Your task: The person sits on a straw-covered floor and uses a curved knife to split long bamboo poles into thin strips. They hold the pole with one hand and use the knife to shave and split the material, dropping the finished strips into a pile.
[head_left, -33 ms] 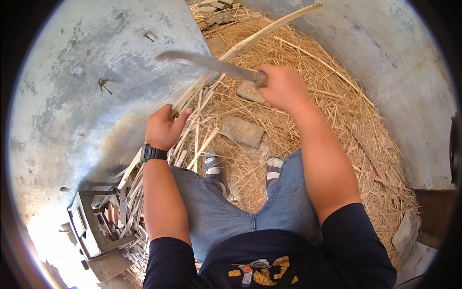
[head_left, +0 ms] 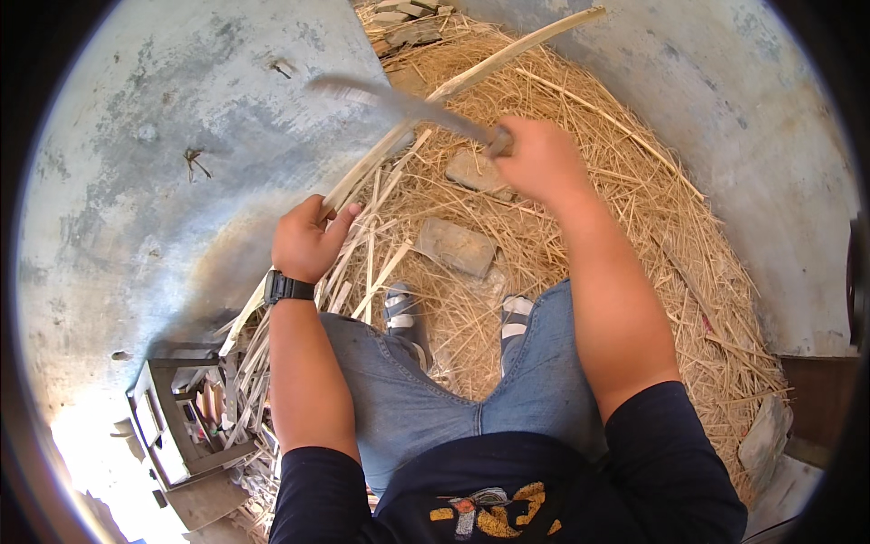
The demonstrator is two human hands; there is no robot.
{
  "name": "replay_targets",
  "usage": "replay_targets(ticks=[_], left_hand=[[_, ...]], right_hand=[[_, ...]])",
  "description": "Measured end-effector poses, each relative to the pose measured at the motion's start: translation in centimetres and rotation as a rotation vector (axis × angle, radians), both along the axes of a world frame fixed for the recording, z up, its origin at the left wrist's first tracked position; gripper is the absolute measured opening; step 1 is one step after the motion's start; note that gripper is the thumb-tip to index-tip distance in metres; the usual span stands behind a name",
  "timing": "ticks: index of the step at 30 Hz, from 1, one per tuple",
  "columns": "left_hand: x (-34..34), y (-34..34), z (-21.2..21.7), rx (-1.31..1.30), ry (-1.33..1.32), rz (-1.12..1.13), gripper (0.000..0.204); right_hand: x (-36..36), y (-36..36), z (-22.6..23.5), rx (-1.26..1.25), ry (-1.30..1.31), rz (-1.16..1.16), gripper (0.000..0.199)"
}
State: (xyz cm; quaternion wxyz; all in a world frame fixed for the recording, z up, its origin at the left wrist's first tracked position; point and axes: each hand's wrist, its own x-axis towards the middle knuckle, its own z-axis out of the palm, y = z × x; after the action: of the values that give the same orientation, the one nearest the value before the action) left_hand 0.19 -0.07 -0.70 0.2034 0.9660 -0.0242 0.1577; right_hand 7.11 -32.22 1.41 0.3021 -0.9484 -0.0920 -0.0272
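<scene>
Concrete floor (head_left: 163,181), grey, stained and worn, fills the left and the upper right; bright sun patch at lower left. A heap of straw (head_left: 634,236) covers the middle and right, thick with shavings and thin splints. Two flat stones (head_left: 456,246) lie in the straw ahead of the feet, a third slab (head_left: 764,437) at the right edge. Small rubble at the top of the heap.

Person sits, jeans, striped shoes (head_left: 400,306) in the straw. Left hand (head_left: 306,240), watch on wrist, is closed around the near part of a long pale stick (head_left: 471,74) that runs diagonally up to the top right, tip over the straw. Right hand (head_left: 541,163) is fisted on the handle of a blade (head_left: 399,102), which is motion-blurred and reaches left across the stick, above it; cannot tell if it touches.

Bundle of split strips (head_left: 249,363) lies by the left knee. Just beside it, lower left, a dark crate (head_left: 168,426) with small items inside, too small to tell.
</scene>
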Motion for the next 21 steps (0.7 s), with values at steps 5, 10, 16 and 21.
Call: replay_targets(ticks=[5,10,16,21], left_hand=[[-0.3,0.0,0.0,0.011,-0.083,-0.005,0.048],[-0.1,-1.0,0.5,0.039,-0.087,0.011,0.047],[-0.1,-0.9,0.5,0.039,0.019,0.085,0.051],[0.1,-0.5,0.4,0.057,-0.052,0.048,0.050]], right_hand=[[1.3,-3.1,0.5,0.064,0.003,-0.296,0.019],[0.7,-1.9,-0.4,0.071,-0.036,-0.129,0.019],[-1.1,1.6,-0.2,-0.099,-0.040,0.064,0.023],[1.1,-1.6,-1.1,0.092,-0.021,-0.141,0.023]])
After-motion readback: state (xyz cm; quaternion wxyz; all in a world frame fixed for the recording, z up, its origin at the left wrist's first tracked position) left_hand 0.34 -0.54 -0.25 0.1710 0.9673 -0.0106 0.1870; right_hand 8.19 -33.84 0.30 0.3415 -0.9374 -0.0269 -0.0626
